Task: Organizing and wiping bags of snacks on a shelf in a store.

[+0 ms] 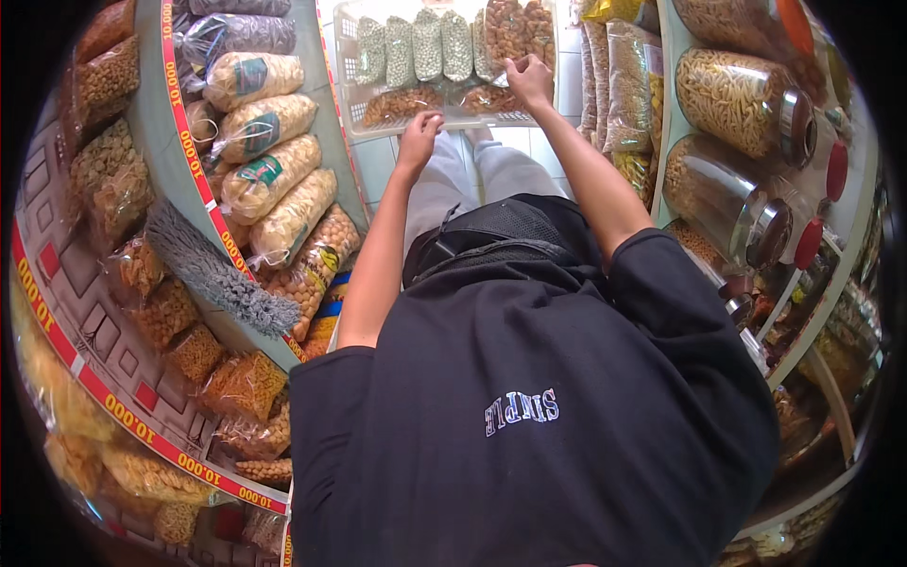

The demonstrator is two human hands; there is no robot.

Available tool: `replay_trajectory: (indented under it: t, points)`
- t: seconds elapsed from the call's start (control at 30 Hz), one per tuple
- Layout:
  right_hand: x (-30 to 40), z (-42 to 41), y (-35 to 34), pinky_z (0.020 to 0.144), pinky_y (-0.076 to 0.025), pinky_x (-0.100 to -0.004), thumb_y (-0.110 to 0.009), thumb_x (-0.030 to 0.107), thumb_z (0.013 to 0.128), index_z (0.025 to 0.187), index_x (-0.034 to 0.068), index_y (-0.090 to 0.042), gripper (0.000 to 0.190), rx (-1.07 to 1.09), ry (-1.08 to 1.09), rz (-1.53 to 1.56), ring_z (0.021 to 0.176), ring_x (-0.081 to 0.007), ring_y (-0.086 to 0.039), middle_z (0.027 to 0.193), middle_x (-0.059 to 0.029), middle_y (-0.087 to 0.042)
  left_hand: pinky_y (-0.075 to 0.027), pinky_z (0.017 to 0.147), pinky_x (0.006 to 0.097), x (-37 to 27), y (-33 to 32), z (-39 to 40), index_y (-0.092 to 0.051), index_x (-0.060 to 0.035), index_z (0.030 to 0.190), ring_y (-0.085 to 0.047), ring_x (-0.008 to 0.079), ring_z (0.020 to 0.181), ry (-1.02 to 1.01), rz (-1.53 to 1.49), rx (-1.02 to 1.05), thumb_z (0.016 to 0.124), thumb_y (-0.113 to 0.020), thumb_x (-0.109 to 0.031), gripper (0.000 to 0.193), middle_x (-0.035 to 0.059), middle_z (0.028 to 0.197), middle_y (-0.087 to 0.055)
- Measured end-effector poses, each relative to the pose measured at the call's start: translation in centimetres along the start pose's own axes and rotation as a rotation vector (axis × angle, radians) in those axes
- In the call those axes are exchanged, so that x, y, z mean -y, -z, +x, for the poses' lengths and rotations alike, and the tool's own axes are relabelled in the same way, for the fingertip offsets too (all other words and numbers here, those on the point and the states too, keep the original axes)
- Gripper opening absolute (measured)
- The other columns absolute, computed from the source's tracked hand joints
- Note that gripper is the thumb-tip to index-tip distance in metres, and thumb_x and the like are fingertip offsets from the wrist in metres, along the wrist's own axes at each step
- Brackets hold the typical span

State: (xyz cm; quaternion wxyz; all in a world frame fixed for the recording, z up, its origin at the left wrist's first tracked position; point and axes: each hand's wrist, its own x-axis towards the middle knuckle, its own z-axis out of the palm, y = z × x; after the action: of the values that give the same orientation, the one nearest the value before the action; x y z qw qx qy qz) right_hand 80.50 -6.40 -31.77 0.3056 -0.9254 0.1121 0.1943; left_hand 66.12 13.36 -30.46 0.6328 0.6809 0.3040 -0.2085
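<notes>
A white plastic basket [339, 78] stands before me with clear bags of pale green peas [428, 46] upright in a row. Brown snack bags [504, 35] stand at its right end, and another bag of brown snacks [402, 105] lies along the near side. My right hand [531, 81] is over the basket's right part, its bent fingers against the lower part of an upright brown snack bag; whether they grip it is unclear. Close to the near rim, my left hand [419, 142] has its fingers curled together, and their tips are partly hidden from me.
Large chip bags [273, 170] are stacked on the left shelf, whose red edge strip [186, 127] bears price writing. A grey fluffy duster [220, 266] lies across that shelf's edge. To the right, big clear jars of snacks [737, 103] lie on their sides beside tall bags [627, 85].
</notes>
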Motion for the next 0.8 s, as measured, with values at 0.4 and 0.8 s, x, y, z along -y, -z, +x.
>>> replay_trajectory:
  t: [0.4,0.8]
  points:
    - [-3.1,0.4,-8.2,0.053,-0.048,-0.0348,-0.065,0.038,0.082,0.083,0.000,-0.055,0.040,0.027,-0.560,0.626,0.059,-0.0194,-0.058,0.069,-0.0080,-0.058,-0.048,0.081,0.0360,-0.3,4.2,11.0,-0.061,-0.0025,0.102,-0.063,0.0265,0.091,0.008,0.262,-0.461,0.079,-0.059,-0.030,0.036,0.0151,0.094,-0.066]
    - [1.6,0.1,-2.7,0.091,-0.041,-0.0442,-0.077,0.034,0.066,0.124,-0.001,-0.036,0.079,-0.392,0.021,0.044,0.105,-0.0378,-0.049,0.114,-0.0221,-0.043,-0.043,0.086,0.0312,-1.0,5.7,9.9,-0.055,-0.0015,0.118,-0.056,0.0208,0.100,0.053,0.157,0.043,0.085,-0.058,-0.032,0.045,0.0114,0.113,-0.059]
